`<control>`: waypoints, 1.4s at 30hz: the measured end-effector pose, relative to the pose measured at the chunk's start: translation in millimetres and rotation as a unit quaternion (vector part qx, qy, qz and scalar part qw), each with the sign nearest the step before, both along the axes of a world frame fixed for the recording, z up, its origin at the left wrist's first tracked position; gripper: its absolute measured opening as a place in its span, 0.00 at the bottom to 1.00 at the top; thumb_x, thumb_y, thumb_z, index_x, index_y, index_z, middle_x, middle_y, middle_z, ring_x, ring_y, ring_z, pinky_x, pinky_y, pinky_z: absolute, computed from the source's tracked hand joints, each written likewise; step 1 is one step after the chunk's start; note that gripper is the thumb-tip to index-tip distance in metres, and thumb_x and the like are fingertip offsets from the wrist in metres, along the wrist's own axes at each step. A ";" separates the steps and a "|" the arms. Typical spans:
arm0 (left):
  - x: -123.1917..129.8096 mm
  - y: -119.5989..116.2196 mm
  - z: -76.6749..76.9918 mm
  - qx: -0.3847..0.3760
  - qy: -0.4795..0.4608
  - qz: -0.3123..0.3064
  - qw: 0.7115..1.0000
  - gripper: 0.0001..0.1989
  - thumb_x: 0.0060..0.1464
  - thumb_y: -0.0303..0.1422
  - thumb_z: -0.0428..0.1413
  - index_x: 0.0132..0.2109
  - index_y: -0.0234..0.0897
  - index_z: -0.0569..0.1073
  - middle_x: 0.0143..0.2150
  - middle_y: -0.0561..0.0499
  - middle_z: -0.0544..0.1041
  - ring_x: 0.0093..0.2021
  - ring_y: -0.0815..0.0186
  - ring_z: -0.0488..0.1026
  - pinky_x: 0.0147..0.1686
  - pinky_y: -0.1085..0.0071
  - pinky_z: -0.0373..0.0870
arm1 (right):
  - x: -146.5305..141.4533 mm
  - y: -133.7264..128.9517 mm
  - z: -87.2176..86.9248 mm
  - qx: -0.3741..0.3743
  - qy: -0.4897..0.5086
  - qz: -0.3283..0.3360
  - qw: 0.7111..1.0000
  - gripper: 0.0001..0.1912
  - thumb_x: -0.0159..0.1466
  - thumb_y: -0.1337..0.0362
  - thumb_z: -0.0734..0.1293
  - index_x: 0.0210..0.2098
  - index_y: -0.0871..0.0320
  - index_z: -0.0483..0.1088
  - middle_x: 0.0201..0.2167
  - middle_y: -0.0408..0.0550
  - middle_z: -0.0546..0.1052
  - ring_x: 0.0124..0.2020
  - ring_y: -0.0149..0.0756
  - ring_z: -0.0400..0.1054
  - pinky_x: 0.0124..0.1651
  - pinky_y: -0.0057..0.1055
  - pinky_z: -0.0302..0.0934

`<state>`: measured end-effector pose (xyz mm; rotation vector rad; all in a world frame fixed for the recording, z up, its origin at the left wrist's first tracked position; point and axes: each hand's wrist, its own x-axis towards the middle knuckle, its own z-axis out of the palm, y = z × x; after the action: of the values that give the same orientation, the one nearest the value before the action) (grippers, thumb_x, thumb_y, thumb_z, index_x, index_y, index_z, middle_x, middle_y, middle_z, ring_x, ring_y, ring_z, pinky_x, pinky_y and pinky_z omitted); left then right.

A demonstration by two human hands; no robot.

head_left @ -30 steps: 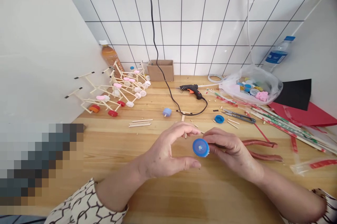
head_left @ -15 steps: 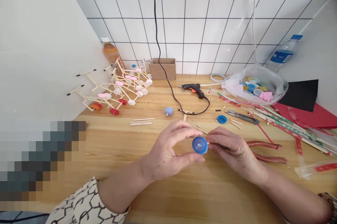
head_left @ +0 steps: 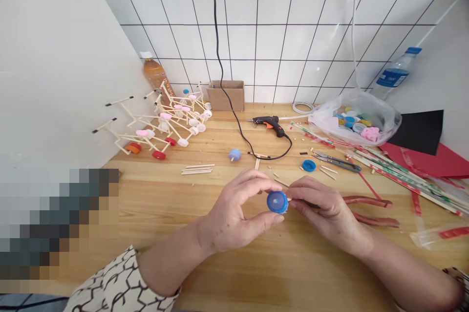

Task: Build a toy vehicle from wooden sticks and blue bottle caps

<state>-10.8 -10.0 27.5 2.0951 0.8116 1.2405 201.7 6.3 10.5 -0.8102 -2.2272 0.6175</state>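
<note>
Between the thumb and fingertips of my left hand [head_left: 236, 209] is a blue bottle cap [head_left: 277, 202], its round face turned toward me with a clear blob at the middle. A thin wooden stick [head_left: 289, 199] shows at the cap's right side, and the closed fingers of my right hand [head_left: 324, 209] pinch it; most of the stick is hidden. Beside and partly behind my right hand lie pliers with reddish-brown handles [head_left: 377, 221]. Beyond my hands, a light-blue cap piece with a stick end [head_left: 235, 155] and a loose blue cap [head_left: 309, 165] rest on the table.
A black glue gun [head_left: 269, 122] with its cord lies farther back. Several stick frames with cap wheels [head_left: 164, 128] stand at left. Thread snips [head_left: 339, 161], a plastic bag of caps [head_left: 355, 121] and wrapped sticks [head_left: 406, 180] are at right. Cut sticks [head_left: 197, 171] lie left of centre.
The blue cap has turned slightly in my fingers and shifted a little to the left. My left thumb has moved slightly upward against it. My right hand looks almost still.
</note>
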 end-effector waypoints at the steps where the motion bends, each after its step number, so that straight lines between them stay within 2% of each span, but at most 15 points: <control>1: -0.1 0.0 -0.4 -0.005 -0.002 -0.001 1.000 0.16 0.47 0.29 0.61 0.45 0.35 0.71 0.40 0.47 0.73 0.40 0.65 0.70 0.42 0.67 0.69 | 0.0 -0.1 0.2 -0.002 0.000 0.000 1.000 0.09 0.64 0.70 0.61 0.39 0.55 0.72 0.31 0.49 0.74 0.33 0.34 0.68 0.35 0.31 0.64; 9: -0.3 0.9 -3.9 -0.051 -0.021 -0.011 0.998 0.17 0.46 0.28 0.61 0.45 0.36 0.71 0.39 0.47 0.72 0.38 0.66 0.68 0.38 0.69 0.68 | -1.5 1.6 0.6 -0.003 -0.001 -0.004 1.000 0.10 0.65 0.68 0.60 0.39 0.55 0.72 0.31 0.49 0.74 0.33 0.35 0.68 0.35 0.31 0.64; 21: 0.2 1.8 -5.0 -0.095 -0.058 -0.034 0.993 0.15 0.47 0.27 0.61 0.45 0.35 0.73 0.39 0.47 0.72 0.36 0.68 0.66 0.40 0.68 0.69 | -0.8 0.9 1.5 -0.018 -0.007 0.001 1.000 0.10 0.65 0.69 0.60 0.38 0.55 0.72 0.30 0.49 0.74 0.33 0.35 0.68 0.34 0.31 0.63; 27: 0.2 2.1 -5.9 -0.103 -0.058 -0.031 0.992 0.15 0.47 0.28 0.61 0.45 0.36 0.73 0.40 0.46 0.72 0.36 0.67 0.67 0.40 0.67 0.69 | -0.7 1.1 1.5 -0.019 -0.008 0.001 1.000 0.10 0.66 0.67 0.59 0.38 0.55 0.73 0.30 0.49 0.74 0.33 0.35 0.68 0.34 0.32 0.64; 42: 0.6 2.2 -6.2 -0.101 -0.066 -0.036 0.992 0.15 0.47 0.26 0.61 0.45 0.36 0.72 0.40 0.47 0.72 0.37 0.67 0.67 0.40 0.68 0.69 | 0.0 1.4 1.0 -0.024 -0.006 0.006 1.000 0.10 0.65 0.71 0.60 0.38 0.55 0.72 0.31 0.48 0.73 0.34 0.34 0.67 0.35 0.31 0.63</control>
<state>-10.2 -7.8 21.3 1.8444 0.7614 1.1926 201.7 7.7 11.5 -0.8277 -2.2378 0.6762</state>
